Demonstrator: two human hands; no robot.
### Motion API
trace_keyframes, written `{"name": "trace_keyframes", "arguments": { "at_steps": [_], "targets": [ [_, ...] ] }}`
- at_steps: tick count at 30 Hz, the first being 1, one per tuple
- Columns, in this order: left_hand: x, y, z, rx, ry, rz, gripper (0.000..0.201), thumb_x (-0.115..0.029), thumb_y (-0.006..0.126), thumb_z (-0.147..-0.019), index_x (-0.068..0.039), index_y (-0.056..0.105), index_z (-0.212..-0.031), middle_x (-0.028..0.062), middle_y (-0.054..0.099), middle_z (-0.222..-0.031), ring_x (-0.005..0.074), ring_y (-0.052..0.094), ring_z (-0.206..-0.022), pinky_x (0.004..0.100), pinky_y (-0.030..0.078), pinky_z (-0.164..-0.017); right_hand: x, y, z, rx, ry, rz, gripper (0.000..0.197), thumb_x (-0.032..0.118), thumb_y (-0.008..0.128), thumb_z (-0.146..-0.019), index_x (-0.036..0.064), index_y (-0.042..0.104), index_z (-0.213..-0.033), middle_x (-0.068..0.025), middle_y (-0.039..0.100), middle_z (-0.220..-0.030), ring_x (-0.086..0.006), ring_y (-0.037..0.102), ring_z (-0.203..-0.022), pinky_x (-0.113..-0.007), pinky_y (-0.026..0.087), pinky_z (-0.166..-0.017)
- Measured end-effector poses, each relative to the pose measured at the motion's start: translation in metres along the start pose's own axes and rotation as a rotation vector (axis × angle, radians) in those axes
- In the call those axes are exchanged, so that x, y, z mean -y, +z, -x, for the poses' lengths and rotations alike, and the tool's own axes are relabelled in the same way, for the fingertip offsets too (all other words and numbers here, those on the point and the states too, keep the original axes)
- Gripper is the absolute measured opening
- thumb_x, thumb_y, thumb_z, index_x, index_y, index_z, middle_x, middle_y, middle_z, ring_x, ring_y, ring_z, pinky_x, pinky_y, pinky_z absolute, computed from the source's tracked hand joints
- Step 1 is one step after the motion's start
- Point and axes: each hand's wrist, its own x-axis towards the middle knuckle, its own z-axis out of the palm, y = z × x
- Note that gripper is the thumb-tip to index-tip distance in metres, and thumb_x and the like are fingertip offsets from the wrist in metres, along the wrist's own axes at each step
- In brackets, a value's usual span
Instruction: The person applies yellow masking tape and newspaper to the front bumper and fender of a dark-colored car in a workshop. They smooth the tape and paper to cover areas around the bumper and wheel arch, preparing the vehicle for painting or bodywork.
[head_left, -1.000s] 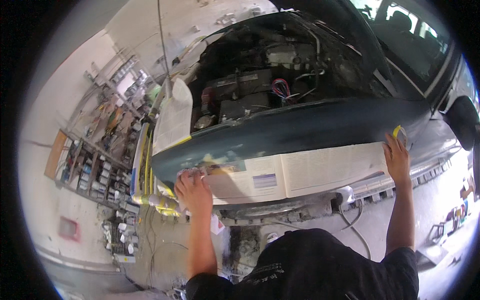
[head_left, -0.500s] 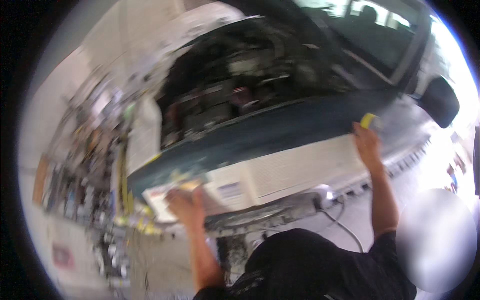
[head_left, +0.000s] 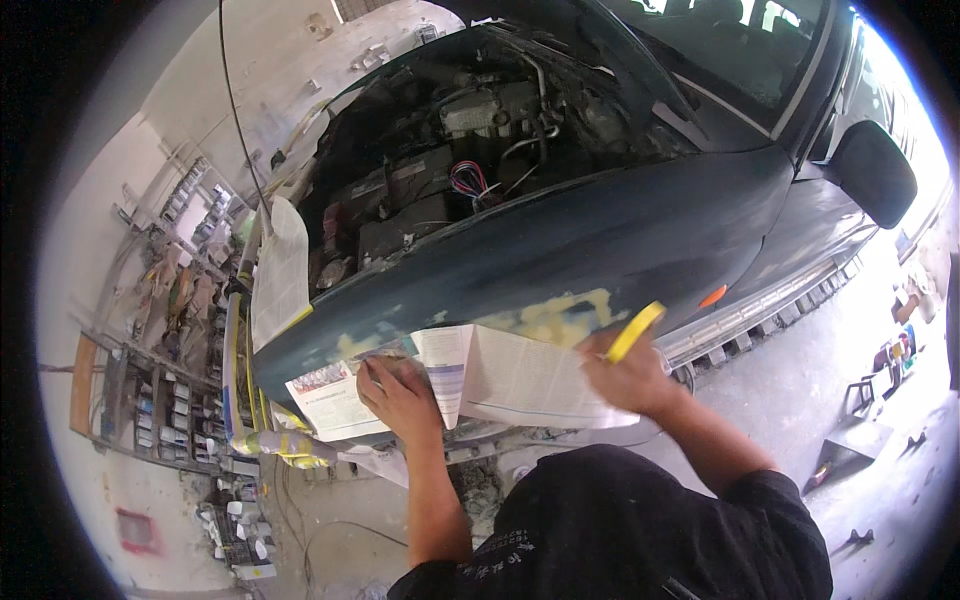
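Observation:
A sheet of newspaper lies along the lower side of a dark green car fender, folded upright near its middle. My left hand holds the paper's left part at its upper edge against the fender, fingers bent. In my right hand, slightly blurred, is a roll of yellow masking tape, held over the paper's right end. Pale yellow filler patches show on the fender just above the paper. Whether any tape strip fixes the paper is hidden by my hands.
The open engine bay lies beyond the fender. Another newspaper sheet covers the car's front corner. A side mirror juts out at the right. Cluttered shelves stand at the left, and a dark stand is on the floor.
My right hand has moved left and nearer with the tape roll. The newspaper's right part has come away from the fender side and folded inward, baring filler patches. My left hand stays at the paper's left part.

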Motion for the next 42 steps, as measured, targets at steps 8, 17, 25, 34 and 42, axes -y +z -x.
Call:
{"name": "trace_keyframes", "arguments": {
  "at_steps": [8,17,25,34,42],
  "targets": [
    [-0.010,-0.008,0.006,0.120,0.049,0.069,0.084,-0.050,0.056,-0.087,0.011,0.028,-0.139,0.0358,0.024,-0.143,0.0508,0.022,-0.134,0.0569,0.020,-0.109,0.053,0.053,0.007,0.119,0.029,-0.055,0.051,0.024,0.069,-0.070,0.0129,0.059,-0.119,-0.0089,0.052,-0.122,-0.0248,0.052,-0.104,-0.040,0.046,-0.079],
    [-0.016,-0.023,0.002,0.274,0.017,0.053,0.101,-0.063,0.062,-0.077,0.000,0.023,-0.146,0.0356,0.016,-0.147,0.0507,0.012,-0.139,0.0587,0.012,-0.111,-0.022,0.012,-0.010,0.160,-0.122,0.166,0.052,0.029,0.077,-0.060,0.0150,0.065,-0.109,-0.0029,0.053,-0.121,-0.0212,0.048,-0.105,-0.037,0.044,-0.077],
    [-0.017,-0.025,0.008,0.168,0.239,0.003,0.067,-0.040,0.063,-0.084,-0.011,0.041,-0.140,0.0301,0.024,-0.146,0.0475,0.022,-0.136,0.0587,0.020,-0.109,-0.048,-0.015,-0.038,0.249,-0.192,0.213,0.067,0.039,0.076,-0.060,0.0148,0.057,-0.120,-0.0036,0.049,-0.128,-0.0205,0.047,-0.108,-0.035,0.045,-0.083],
    [-0.047,-0.010,0.029,0.211,0.508,0.147,0.039,-0.014,0.063,-0.080,-0.008,0.060,-0.119,0.0189,0.044,-0.131,0.0423,0.039,-0.125,0.0544,0.035,-0.103,-0.052,-0.020,-0.058,0.188,-0.197,0.251,0.058,0.024,0.075,-0.068,0.0120,0.056,-0.122,-0.0081,0.053,-0.121,-0.0211,0.053,-0.099,-0.035,0.048,-0.072],
    [-0.064,-0.014,0.028,0.181,0.501,0.082,0.051,-0.029,0.065,-0.080,-0.012,0.055,-0.127,0.0178,0.043,-0.132,0.0409,0.038,-0.125,0.0584,0.029,-0.104,0.014,-0.037,-0.069,0.113,0.017,-0.568,0.059,0.001,0.063,-0.075,0.0041,0.047,-0.132,-0.0156,0.062,-0.092,-0.0300,0.062,-0.065,-0.035,0.052,-0.057]
  ]
}}
